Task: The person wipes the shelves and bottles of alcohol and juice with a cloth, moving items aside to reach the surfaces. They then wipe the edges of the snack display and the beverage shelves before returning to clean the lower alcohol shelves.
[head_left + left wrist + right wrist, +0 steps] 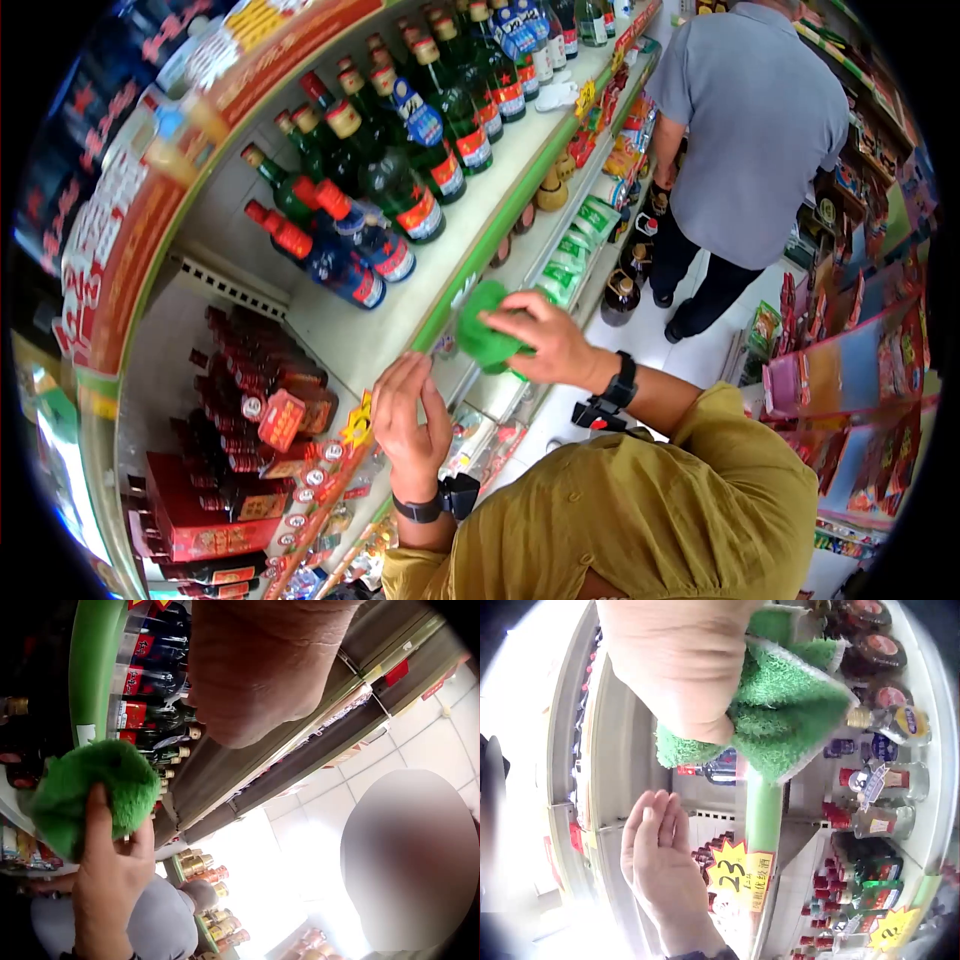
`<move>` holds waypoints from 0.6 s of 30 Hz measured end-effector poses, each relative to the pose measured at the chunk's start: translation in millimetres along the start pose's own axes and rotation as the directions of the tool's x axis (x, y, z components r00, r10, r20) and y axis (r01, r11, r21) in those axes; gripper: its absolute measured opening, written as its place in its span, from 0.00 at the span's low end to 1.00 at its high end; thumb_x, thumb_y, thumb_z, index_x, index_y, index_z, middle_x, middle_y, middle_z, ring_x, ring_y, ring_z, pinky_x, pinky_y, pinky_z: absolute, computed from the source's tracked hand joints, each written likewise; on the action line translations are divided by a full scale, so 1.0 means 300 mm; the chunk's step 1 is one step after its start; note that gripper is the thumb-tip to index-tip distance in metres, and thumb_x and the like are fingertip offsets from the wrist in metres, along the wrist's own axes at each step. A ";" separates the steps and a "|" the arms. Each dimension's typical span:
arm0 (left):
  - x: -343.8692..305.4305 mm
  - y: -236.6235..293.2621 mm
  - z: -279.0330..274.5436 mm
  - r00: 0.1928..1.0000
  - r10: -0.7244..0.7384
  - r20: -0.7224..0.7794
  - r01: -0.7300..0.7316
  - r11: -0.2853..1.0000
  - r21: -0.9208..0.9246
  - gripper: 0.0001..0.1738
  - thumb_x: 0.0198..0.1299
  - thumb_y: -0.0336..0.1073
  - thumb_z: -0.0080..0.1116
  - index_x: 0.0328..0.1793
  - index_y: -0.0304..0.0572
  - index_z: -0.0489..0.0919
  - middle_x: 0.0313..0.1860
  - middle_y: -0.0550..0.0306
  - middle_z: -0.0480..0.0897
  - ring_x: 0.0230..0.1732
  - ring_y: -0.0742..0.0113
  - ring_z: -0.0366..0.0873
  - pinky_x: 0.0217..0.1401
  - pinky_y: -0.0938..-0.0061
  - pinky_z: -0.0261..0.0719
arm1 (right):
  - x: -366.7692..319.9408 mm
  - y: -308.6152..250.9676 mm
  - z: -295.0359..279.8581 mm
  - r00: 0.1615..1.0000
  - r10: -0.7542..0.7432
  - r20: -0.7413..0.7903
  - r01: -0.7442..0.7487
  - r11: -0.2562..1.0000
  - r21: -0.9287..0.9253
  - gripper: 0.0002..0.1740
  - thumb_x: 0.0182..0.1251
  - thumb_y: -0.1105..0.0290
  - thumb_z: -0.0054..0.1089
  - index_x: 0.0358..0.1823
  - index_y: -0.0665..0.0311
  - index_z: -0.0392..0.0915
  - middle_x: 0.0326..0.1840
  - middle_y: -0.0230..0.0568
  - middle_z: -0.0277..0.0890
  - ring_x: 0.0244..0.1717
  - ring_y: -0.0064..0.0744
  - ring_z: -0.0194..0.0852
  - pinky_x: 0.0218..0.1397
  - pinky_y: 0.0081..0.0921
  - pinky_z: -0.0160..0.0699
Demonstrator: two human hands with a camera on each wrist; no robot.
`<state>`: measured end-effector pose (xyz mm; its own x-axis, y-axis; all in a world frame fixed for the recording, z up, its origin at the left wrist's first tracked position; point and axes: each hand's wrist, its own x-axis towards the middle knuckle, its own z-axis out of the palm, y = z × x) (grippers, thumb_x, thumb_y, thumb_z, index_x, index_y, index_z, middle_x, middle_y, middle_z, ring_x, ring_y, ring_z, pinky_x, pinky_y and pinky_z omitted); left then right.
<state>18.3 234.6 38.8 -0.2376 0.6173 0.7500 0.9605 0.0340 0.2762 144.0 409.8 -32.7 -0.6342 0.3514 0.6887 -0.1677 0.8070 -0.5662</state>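
My right hand (545, 340) grips a green fuzzy cloth (483, 328) beside the green front edge of the shelf (500, 225). White edging shows on the folded cloth (795, 712) in the right wrist view, where thumb and fingers hold it bunched. My left hand (408, 415) holds nothing; its fingers are loosely extended and it is close to the shelf's front edge, by a yellow price tag (357, 420). Only the heel and palm side of this left hand (262, 682) show in the left wrist view.
Green and blue bottles (400, 190) stand in rows on the white shelf. Red-capped dark bottles (235, 430) and a red box (215, 510) fill the neighbouring section. A person in a grey shirt (750, 120) stands in the aisle. Goods racks (850, 370) line its other side.
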 end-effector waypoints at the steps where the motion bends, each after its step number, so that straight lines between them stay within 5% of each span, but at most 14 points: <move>1: 0.021 0.005 0.019 1.000 -0.018 0.009 0.017 0.999 0.038 0.14 0.54 0.19 0.55 0.48 0.32 0.79 0.46 0.43 0.82 0.50 0.47 0.80 0.55 0.60 0.76 | 0.032 0.018 0.014 0.999 -0.054 -0.002 0.054 0.999 0.006 0.34 0.42 0.75 0.67 0.58 0.56 0.76 0.50 0.43 0.69 0.46 0.43 0.75 0.49 0.35 0.78; 7: 0.127 0.032 0.148 0.979 -0.179 0.102 0.148 0.956 0.254 0.16 0.59 0.23 0.53 0.54 0.31 0.77 0.51 0.39 0.79 0.53 0.42 0.77 0.56 0.57 0.74 | 0.171 0.191 0.033 0.984 -0.155 0.084 0.142 0.980 0.138 0.32 0.42 0.77 0.64 0.55 0.53 0.77 0.49 0.41 0.70 0.46 0.43 0.76 0.45 0.35 0.78; 13: 0.188 0.012 0.291 0.957 -0.261 0.129 0.205 0.919 0.338 0.17 0.59 0.23 0.52 0.56 0.30 0.76 0.51 0.37 0.79 0.53 0.41 0.77 0.56 0.56 0.74 | 0.224 0.383 -0.043 0.982 -0.188 0.005 0.183 0.959 0.215 0.33 0.38 0.78 0.64 0.54 0.53 0.79 0.48 0.40 0.71 0.45 0.43 0.76 0.45 0.35 0.79; 18: 0.212 0.037 0.384 0.937 -0.322 0.139 0.224 0.854 0.470 0.21 0.55 0.27 0.60 0.56 0.33 0.76 0.47 0.42 0.81 0.46 0.45 0.77 0.49 0.57 0.74 | 0.264 0.593 -0.214 0.997 -0.028 -0.077 0.045 0.973 0.225 0.30 0.42 0.78 0.64 0.53 0.51 0.79 0.48 0.40 0.70 0.42 0.42 0.76 0.42 0.33 0.79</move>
<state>30.7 364.8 20.2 -0.5113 0.6763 0.5303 0.8352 0.5364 0.1212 112.5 611.8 -49.9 -0.5693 0.3641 0.7371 -0.3617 0.6942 -0.6223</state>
